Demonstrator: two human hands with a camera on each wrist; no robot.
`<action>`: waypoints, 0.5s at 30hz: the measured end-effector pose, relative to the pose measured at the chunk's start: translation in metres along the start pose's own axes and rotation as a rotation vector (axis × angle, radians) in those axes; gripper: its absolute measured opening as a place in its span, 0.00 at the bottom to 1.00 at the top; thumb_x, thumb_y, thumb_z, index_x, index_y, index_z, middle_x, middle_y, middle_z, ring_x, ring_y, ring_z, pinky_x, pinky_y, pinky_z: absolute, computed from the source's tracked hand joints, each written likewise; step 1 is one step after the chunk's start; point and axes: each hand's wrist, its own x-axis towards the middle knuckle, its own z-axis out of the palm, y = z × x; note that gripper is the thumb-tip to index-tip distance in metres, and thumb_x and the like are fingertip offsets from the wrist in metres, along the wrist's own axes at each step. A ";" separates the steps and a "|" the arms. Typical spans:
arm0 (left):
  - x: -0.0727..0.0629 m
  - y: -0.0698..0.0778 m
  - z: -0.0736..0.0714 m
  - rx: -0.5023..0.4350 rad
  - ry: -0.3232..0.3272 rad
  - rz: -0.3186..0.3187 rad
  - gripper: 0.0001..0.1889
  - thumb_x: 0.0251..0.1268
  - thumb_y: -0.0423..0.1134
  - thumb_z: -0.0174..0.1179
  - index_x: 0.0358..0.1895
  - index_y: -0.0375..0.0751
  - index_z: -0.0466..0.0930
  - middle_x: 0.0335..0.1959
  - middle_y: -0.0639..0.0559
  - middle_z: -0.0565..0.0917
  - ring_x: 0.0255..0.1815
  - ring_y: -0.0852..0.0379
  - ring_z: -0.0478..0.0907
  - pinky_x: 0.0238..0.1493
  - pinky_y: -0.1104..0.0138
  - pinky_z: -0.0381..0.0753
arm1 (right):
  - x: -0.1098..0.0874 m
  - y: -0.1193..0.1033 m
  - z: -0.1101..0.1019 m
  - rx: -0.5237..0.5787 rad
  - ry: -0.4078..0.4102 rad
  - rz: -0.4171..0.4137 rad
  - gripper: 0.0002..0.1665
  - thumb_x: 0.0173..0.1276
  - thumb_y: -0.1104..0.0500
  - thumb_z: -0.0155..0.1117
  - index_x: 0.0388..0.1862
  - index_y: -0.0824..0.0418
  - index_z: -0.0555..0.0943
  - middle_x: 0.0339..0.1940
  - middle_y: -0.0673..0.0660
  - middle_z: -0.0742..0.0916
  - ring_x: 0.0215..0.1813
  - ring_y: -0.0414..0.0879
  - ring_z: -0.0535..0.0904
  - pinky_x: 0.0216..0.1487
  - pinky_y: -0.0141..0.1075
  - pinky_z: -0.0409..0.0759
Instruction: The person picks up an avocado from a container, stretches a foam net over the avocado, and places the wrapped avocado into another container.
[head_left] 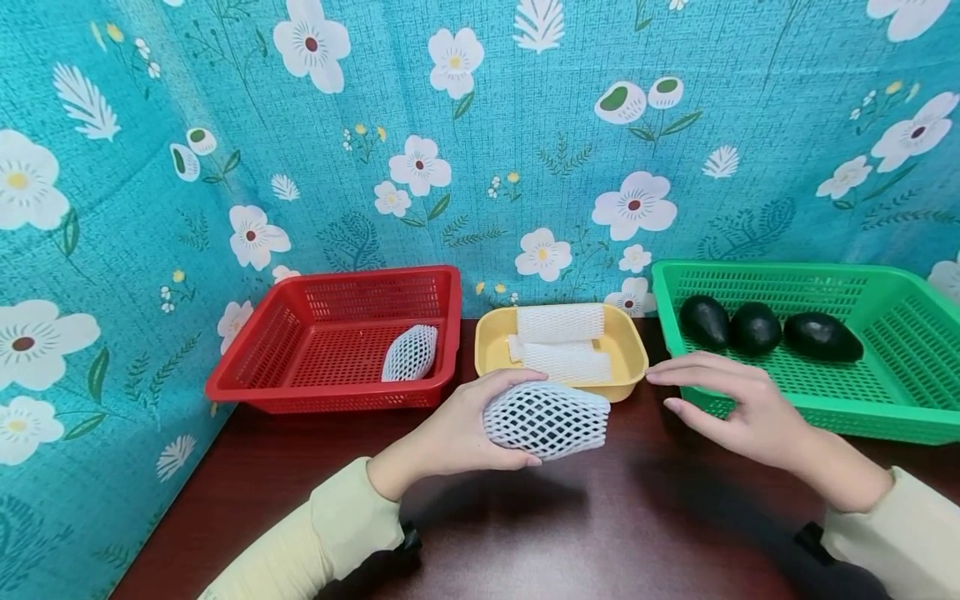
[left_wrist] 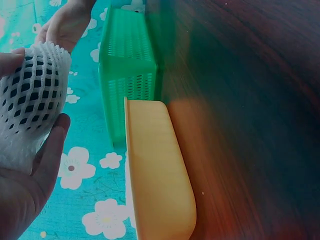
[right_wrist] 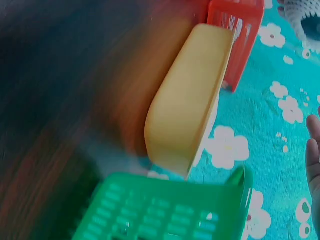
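My left hand (head_left: 457,429) grips a dark avocado in a white foam net sleeve (head_left: 546,419), above the table in front of the yellow basin. In the left wrist view the thumb and fingers curve round the foam net, and the dark skin shows through its holes. My right hand (head_left: 738,404) hovers at the near left corner of the green basket, fingers loosely extended and holding nothing. Three bare avocados (head_left: 756,328) lie in the green basket (head_left: 810,408). Another netted avocado (head_left: 411,353) lies in the red basket (head_left: 330,396).
Between the two baskets stands the yellow basin (head_left: 486,337), with several flattened white foam nets (head_left: 562,323) in it. A blue flowered cloth (head_left: 495,167) hangs behind and to the left of the dark wooden table (head_left: 570,533).
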 end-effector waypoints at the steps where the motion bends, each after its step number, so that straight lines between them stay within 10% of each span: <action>1: 0.000 0.000 0.000 0.000 -0.002 -0.003 0.43 0.48 0.38 0.80 0.71 0.53 0.71 0.63 0.60 0.77 0.60 0.58 0.74 0.54 0.62 0.83 | -0.001 0.001 -0.003 -0.010 0.000 -0.005 0.25 0.77 0.45 0.61 0.49 0.66 0.88 0.48 0.58 0.89 0.57 0.37 0.81 0.59 0.22 0.74; 15: -0.007 0.001 -0.016 0.063 0.070 -0.084 0.42 0.48 0.43 0.80 0.70 0.52 0.71 0.60 0.62 0.78 0.58 0.59 0.75 0.51 0.61 0.84 | -0.010 0.022 -0.046 -0.201 0.050 0.050 0.35 0.75 0.36 0.59 0.47 0.69 0.88 0.46 0.56 0.89 0.58 0.31 0.79 0.58 0.20 0.71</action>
